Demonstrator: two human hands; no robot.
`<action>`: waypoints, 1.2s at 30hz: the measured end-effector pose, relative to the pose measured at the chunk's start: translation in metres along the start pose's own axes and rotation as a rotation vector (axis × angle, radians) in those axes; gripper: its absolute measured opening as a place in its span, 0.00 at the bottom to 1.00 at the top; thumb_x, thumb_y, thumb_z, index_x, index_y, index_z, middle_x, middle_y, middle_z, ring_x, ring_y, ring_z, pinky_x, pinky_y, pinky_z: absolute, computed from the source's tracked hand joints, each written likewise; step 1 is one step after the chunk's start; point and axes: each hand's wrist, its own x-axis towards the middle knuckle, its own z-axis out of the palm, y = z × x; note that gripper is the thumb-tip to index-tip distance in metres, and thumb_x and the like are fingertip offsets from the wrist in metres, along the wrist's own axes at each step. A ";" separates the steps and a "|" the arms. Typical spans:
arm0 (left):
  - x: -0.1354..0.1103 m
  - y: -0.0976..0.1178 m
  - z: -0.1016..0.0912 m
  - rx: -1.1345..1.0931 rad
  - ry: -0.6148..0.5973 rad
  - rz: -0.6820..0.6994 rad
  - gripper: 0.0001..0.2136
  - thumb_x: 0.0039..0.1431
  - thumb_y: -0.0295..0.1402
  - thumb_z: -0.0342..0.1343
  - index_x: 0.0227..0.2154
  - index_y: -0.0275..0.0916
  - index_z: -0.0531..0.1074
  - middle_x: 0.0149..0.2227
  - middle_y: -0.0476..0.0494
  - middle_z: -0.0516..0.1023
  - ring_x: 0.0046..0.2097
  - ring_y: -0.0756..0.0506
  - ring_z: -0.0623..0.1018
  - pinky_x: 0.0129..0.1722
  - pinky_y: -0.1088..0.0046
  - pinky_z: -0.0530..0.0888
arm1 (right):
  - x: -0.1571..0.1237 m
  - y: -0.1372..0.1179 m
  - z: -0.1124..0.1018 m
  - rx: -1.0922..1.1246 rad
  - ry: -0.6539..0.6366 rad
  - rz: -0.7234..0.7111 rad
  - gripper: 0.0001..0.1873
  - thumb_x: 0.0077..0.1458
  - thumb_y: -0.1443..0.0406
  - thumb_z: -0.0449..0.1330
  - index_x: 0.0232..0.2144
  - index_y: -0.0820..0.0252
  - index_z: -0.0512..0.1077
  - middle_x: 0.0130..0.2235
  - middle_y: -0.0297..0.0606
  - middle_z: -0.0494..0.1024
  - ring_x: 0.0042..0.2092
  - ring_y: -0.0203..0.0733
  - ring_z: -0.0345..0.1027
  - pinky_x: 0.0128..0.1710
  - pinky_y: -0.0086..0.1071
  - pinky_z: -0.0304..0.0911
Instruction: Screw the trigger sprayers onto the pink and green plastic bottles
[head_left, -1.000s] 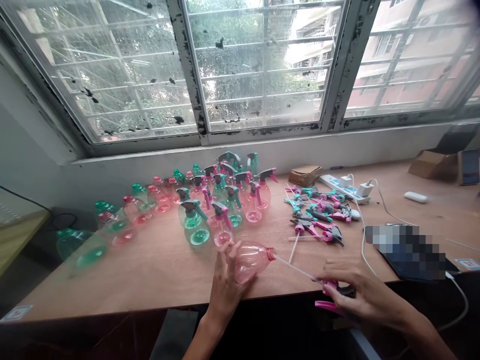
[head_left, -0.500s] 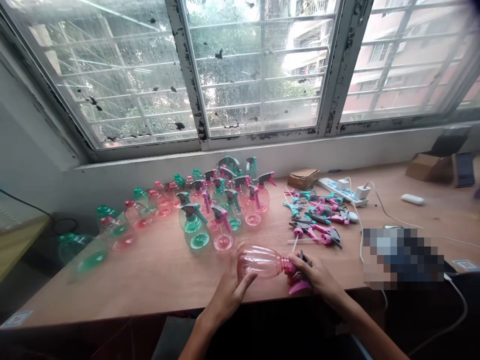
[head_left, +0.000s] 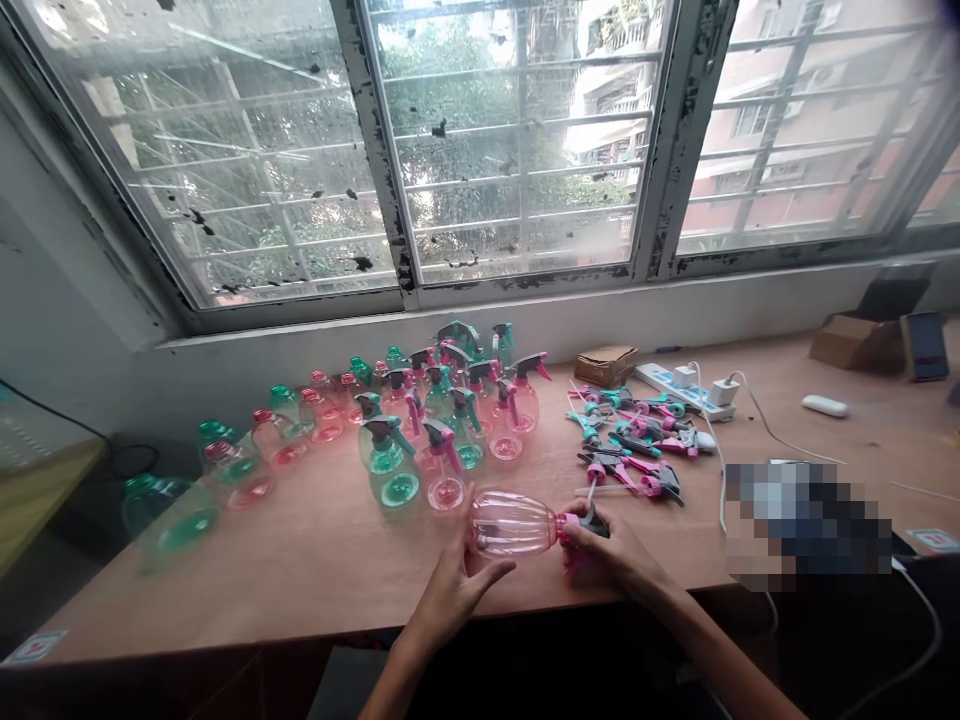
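Observation:
A clear pink spray bottle (head_left: 514, 522) lies on its side above the table's front edge, its neck pointing right. My left hand (head_left: 457, 580) is wrapped round its base end, with the thumb along the near side. At the neck, my right hand (head_left: 606, 552) grips a pink and black trigger spray head (head_left: 592, 522), which sits against the bottle's mouth. How far it is screwed on cannot be made out. Right behind the bottle stand several pink and green bottles with spray heads on, the nearest a pink bottle (head_left: 445, 490).
Open-necked pink and green bottles (head_left: 247, 490) stand in a line on the left. Loose spray heads (head_left: 630, 440) form a pile at the right, near a power strip (head_left: 686, 390) with cables. Beyond lie a small cardboard box (head_left: 604, 366) and a white object (head_left: 825, 405).
My right hand has turned around the spray head, and its pink trigger, plain to see before, is now mostly hidden under the fingers. The bottle has shifted slightly left.

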 end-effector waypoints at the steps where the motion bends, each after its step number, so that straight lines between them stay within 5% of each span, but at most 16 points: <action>1: 0.000 -0.002 0.001 -0.007 0.001 0.007 0.42 0.57 0.35 0.64 0.69 0.49 0.46 0.69 0.40 0.59 0.71 0.36 0.53 0.69 0.50 0.51 | -0.001 0.000 0.000 -0.016 -0.002 0.011 0.22 0.48 0.51 0.71 0.36 0.59 0.72 0.25 0.33 0.79 0.27 0.43 0.74 0.30 0.36 0.72; 4: 0.001 -0.010 0.004 -0.033 0.007 0.021 0.46 0.54 0.33 0.66 0.69 0.46 0.44 0.68 0.37 0.59 0.68 0.34 0.61 0.68 0.51 0.56 | -0.004 0.003 -0.002 -0.064 0.007 0.011 0.22 0.48 0.52 0.71 0.38 0.59 0.71 0.25 0.33 0.80 0.27 0.44 0.75 0.29 0.36 0.72; 11: -0.001 -0.004 0.002 -0.168 -0.067 0.018 0.45 0.53 0.35 0.67 0.69 0.45 0.46 0.70 0.36 0.55 0.71 0.33 0.52 0.69 0.51 0.52 | -0.004 0.010 -0.005 -0.072 0.036 -0.071 0.20 0.52 0.54 0.70 0.39 0.60 0.70 0.25 0.35 0.82 0.27 0.44 0.76 0.30 0.34 0.71; 17: -0.004 0.003 0.001 -0.154 -0.087 0.011 0.42 0.58 0.33 0.63 0.69 0.49 0.44 0.65 0.39 0.66 0.66 0.34 0.65 0.66 0.51 0.60 | 0.001 0.018 -0.008 0.029 0.030 -0.073 0.21 0.51 0.55 0.71 0.40 0.59 0.70 0.25 0.34 0.81 0.26 0.43 0.76 0.29 0.35 0.72; 22: -0.004 0.000 0.004 -0.151 -0.053 0.045 0.44 0.56 0.32 0.64 0.69 0.50 0.44 0.71 0.40 0.53 0.69 0.35 0.58 0.68 0.53 0.58 | 0.002 0.019 -0.008 0.060 0.038 -0.052 0.22 0.48 0.54 0.72 0.39 0.59 0.71 0.26 0.34 0.81 0.26 0.44 0.75 0.27 0.35 0.73; 31: -0.006 -0.006 0.003 -0.088 -0.092 0.049 0.41 0.62 0.32 0.59 0.69 0.53 0.39 0.65 0.38 0.66 0.64 0.38 0.68 0.66 0.52 0.61 | 0.003 0.021 -0.009 0.085 0.019 -0.074 0.20 0.49 0.56 0.72 0.38 0.61 0.72 0.27 0.34 0.79 0.26 0.42 0.75 0.27 0.35 0.73; 36: -0.008 -0.002 0.001 -0.097 -0.118 0.027 0.47 0.56 0.34 0.66 0.70 0.49 0.38 0.63 0.36 0.68 0.65 0.36 0.67 0.66 0.51 0.60 | 0.004 0.021 -0.010 0.086 0.009 -0.067 0.20 0.49 0.56 0.72 0.38 0.61 0.72 0.27 0.33 0.79 0.25 0.41 0.75 0.26 0.33 0.72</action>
